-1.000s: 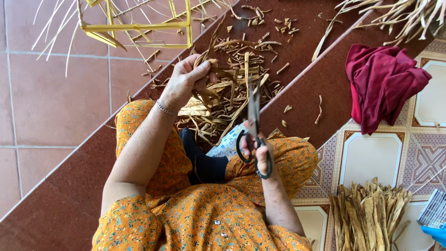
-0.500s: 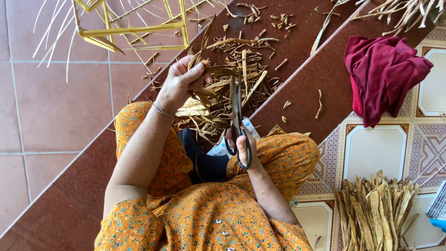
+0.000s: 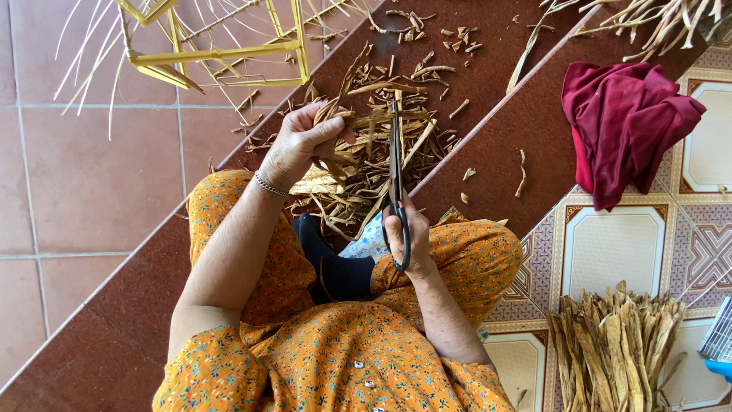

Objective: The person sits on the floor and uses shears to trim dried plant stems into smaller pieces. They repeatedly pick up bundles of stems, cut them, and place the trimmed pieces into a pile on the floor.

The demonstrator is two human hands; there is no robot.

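My left hand (image 3: pixel 301 141) grips a dried tan leaf strip (image 3: pixel 345 88) that rises above a heap of cut scraps (image 3: pixel 374 164) on the brown stone step. My right hand (image 3: pixel 404 236) holds black-handled scissors (image 3: pixel 396 179), blades pointing away from me and closed over the strips beside my left hand. I sit in an orange flowered dress with my knees apart, and a foot in a black sock (image 3: pixel 335 271) lies between them.
A yellow woven frame with loose long strips (image 3: pixel 221 53) stands at the top left. A dark red cloth (image 3: pixel 621 126) lies at the right. A bundle of dried leaves (image 3: pixel 614 347) stands on the patterned tiles at the lower right, next to a white basket (image 3: pixel 720 332).
The scissors' blades have closed and swung upright. My left hand has shifted slightly with the strip.
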